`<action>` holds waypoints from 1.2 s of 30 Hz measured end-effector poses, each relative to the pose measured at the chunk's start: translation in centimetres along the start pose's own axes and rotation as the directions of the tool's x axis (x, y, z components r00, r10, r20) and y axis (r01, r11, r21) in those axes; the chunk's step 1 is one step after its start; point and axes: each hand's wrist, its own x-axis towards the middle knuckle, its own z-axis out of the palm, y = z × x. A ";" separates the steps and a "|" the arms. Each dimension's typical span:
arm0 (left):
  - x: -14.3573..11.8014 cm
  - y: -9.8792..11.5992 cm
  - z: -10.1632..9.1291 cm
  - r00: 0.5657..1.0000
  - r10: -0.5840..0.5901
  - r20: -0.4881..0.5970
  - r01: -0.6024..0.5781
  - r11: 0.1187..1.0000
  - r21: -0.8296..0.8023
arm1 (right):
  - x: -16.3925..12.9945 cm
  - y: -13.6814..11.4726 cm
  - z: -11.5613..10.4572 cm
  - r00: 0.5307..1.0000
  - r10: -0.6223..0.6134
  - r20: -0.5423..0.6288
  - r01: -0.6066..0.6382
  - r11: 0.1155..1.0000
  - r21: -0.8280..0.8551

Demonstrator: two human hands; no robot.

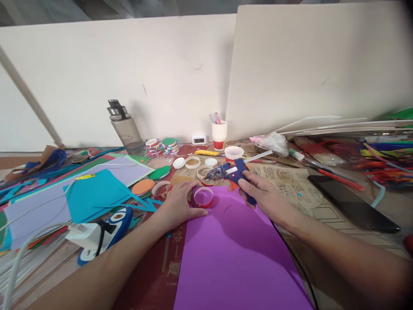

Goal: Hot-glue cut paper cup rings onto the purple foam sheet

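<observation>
My left hand (177, 201) curves around a red-and-white ring cut from a paper cup (204, 205), which sits on a purple sheet (232, 254). Its thumb is at the ring's near edge and its fingers are at the far left edge, seemingly steadying it. My right hand (260, 189) is closed round the handle of a blue hot glue gun (238, 171). A white glue stick (259, 156) sticks out of the gun's back. The nozzle points left, just above and behind the ring, near another cut cup ring (203, 173).
Left lie blue paper sheets (97, 196), orange discs (143, 187) and a power strip (119, 224) with a white plug. Behind are a water bottle (125, 131), stacked paper cups (220, 134) and a yellow cutter (206, 153). A black phone (353, 202) lies right; the gun's cord (298, 260) crosses the sheet's edge.
</observation>
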 end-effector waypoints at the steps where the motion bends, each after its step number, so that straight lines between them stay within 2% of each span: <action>1: 0.0 0.0 0.0 1.000 -0.001 0.001 0.001 1.000 0.008 | 0.0 0.0 0.0 1.000 -0.004 -0.007 0.004 1.000 -0.001; 5: 0.0 0.2 -0.2 1.000 -0.018 0.020 0.018 0.999 0.027 | 0.1 0.0 0.0 1.000 -0.015 -0.003 0.015 1.000 -0.004; 9: -0.1 0.3 -1.0 0.995 -0.040 0.087 0.037 0.999 0.033 | 0.2 -0.1 0.0 1.000 0.001 -0.001 -0.001 0.999 0.032; 14: -0.2 -0.5 -2.2 0.983 0.034 0.179 -0.016 0.995 -0.098 | 0.1 -0.2 0.0 1.000 -0.011 0.007 0.011 0.999 0.040; 16: -0.2 -0.8 -2.5 0.987 0.044 0.155 -0.027 0.993 -0.112 | 0.0 -0.3 0.0 1.000 -0.006 0.003 0.006 0.999 0.043; 18: 0.0 -0.9 -2.6 0.996 0.025 0.086 -0.018 0.997 -0.077 | 0.1 -0.3 -0.1 1.000 0.001 -0.002 -0.001 0.999 0.052; 21: 0.4 -0.7 -2.3 0.998 -0.061 -0.025 0.061 0.998 -0.015 | 0.2 -0.2 0.0 1.000 0.010 -0.007 -0.010 0.996 0.084; 25: 0.8 -0.2 -1.9 0.988 -0.136 -0.073 0.136 0.991 0.005 | 0.3 0.0 0.0 1.000 0.000 -0.003 0.000 0.991 0.131; 32: 0.8 -0.3 -2.8 0.990 -0.131 0.054 0.134 0.989 -0.054 | 0.3 0.2 -0.1 0.999 -0.049 0.018 0.046 0.986 0.160; 36: 0.7 -0.4 -3.6 0.980 -0.149 0.133 0.155 0.987 -0.032 | 0.4 0.0 -0.3 0.998 -0.059 0.016 0.055 0.983 0.177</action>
